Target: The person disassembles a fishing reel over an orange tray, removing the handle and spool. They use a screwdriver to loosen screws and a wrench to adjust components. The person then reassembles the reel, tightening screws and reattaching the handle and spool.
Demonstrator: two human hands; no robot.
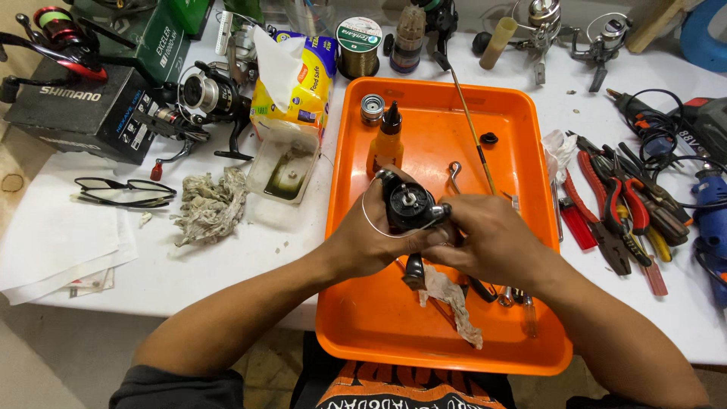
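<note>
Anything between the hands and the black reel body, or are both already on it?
Nothing visible in the way. The left hand cups the black reel body from the left; the right hand has fingertips on its right side. Both touch it, above the orange tray. A thin wire loop curves along the left hand.

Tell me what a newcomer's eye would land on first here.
The bright orange tray at the middle of the white table, with the left hand and right hand holding a black fishing reel over it. Next, the red-handled pliers heaped to the tray's right, and the yellow tissue pack to its left.
</note>
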